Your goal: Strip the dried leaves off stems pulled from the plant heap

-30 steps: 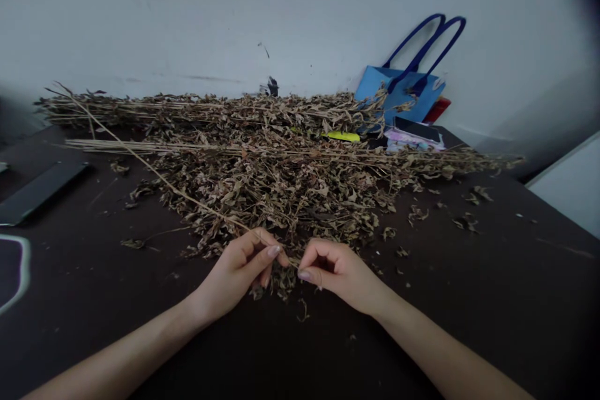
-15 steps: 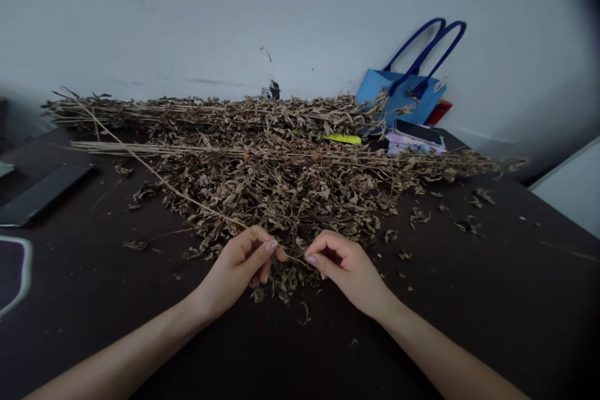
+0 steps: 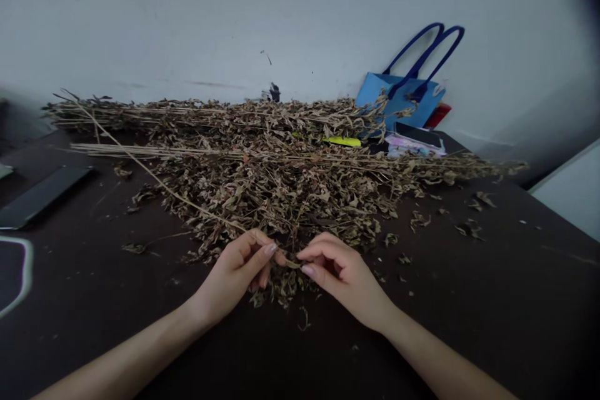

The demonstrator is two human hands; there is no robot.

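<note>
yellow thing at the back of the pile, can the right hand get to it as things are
Probably not freely. The right hand pinches a thin stem together with the left hand, and the heap of dried leaves lies between it and the yellow thing.

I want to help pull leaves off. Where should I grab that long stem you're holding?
Pinch the long stem on its bare middle, coming from the left side. It slants away from the left hand, thin and leafless there; the right hand crowds the near tip.

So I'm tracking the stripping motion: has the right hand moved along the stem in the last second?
Yes, slightly. The right hand drew away from the left hand, then closed back in, pinching the stem.
</note>
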